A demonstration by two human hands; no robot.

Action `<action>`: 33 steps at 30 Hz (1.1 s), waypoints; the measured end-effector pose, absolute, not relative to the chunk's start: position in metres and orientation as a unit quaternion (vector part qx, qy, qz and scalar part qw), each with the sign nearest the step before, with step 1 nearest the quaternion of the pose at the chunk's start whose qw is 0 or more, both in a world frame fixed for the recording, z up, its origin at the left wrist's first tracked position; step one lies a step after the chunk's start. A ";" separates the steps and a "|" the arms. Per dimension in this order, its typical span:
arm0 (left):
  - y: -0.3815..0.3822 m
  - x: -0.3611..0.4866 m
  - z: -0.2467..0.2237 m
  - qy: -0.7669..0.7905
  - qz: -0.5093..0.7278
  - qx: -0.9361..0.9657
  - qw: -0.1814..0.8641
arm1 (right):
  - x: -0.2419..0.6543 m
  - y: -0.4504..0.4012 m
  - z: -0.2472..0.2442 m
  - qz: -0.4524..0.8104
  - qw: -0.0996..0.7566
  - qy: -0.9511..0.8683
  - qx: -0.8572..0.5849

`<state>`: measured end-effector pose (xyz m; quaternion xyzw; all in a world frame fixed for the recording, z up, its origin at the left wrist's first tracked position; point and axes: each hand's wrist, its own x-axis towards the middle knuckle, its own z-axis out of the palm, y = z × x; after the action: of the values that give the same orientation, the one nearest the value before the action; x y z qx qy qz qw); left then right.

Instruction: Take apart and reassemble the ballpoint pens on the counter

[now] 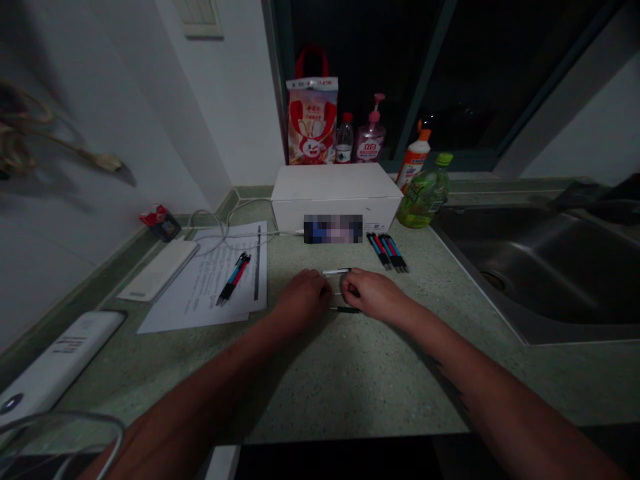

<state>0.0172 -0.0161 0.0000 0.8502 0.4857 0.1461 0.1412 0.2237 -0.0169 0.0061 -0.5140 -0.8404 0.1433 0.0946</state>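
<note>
My left hand (303, 298) and my right hand (373, 295) rest on the speckled green countertop (300, 380), fingertips curled toward each other. Between them lie parts of a disassembled pen. A white-and-silver pen barrel (336, 271) sits just beyond my fingers, and a black pen section (345, 309) lies just in front of them. A small metal piece (339, 293) shows in the gap between my hands. My fingers hide part of it, so I cannot tell whether either hand grips it.
Behind my hands stand a white box (336, 190) and several assembled pens (387, 252). To the left lie printed papers (225, 280) with a pen on them, a white power bank (159, 270), and a white power strip (57, 360). Bottles line the window, and a steel sink (530, 267) lies right.
</note>
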 end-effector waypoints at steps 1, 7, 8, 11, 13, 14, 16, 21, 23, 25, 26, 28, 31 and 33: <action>-0.016 0.018 0.000 0.485 0.150 0.850 0.138 | 0.223 -0.017 0.006 0.143 0.096 -0.841 -0.513; -0.007 0.018 -0.003 0.500 0.205 0.835 0.100 | 0.224 -0.009 0.003 0.078 0.170 -0.837 -0.515; -0.005 0.018 -0.004 0.503 0.210 0.833 0.095 | 0.223 -0.007 0.001 0.061 0.185 -0.839 -0.509; 0.003 0.018 -0.009 0.511 0.205 0.830 0.096 | 0.221 0.001 -0.006 0.030 0.181 -0.849 -0.496; 0.007 0.019 -0.012 0.515 0.199 0.827 0.100 | 0.220 0.004 -0.010 0.021 0.157 -0.853 -0.497; 0.008 0.019 -0.014 0.516 0.198 0.827 0.101 | 0.219 0.005 -0.011 0.017 0.147 -0.855 -0.497; 0.010 0.019 -0.015 0.516 0.194 0.829 0.098 | 0.219 0.005 -0.012 0.011 0.137 -0.857 -0.496; 0.010 0.017 -0.014 0.513 0.168 0.839 0.073 | 0.222 0.003 -0.007 -0.005 0.129 -0.854 -0.505; 0.010 0.014 -0.012 0.517 0.157 0.839 0.063 | 0.223 0.002 -0.005 -0.007 0.123 -0.850 -0.512; 0.011 0.011 -0.011 0.524 0.154 0.835 0.066 | 0.225 0.001 -0.004 -0.006 0.118 -0.847 -0.518; 0.012 0.009 -0.011 0.527 0.157 0.832 0.073 | 0.225 0.001 -0.004 -0.004 0.118 -0.846 -0.520; 0.013 0.007 -0.012 0.529 0.171 0.827 0.090 | 0.226 0.001 -0.003 -0.001 0.119 -0.846 -0.519; 0.013 0.007 -0.014 0.520 0.181 0.828 0.102 | 0.225 0.001 -0.003 0.007 0.123 -0.851 -0.510; 0.013 0.008 -0.014 0.517 0.176 0.832 0.102 | 0.224 0.000 -0.003 0.013 0.125 -0.856 -0.502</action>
<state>0.0084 0.0133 -0.0144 0.8316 0.5168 0.1761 0.1021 0.2242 0.0003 -0.0027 -0.5018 -0.8558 0.0130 0.1248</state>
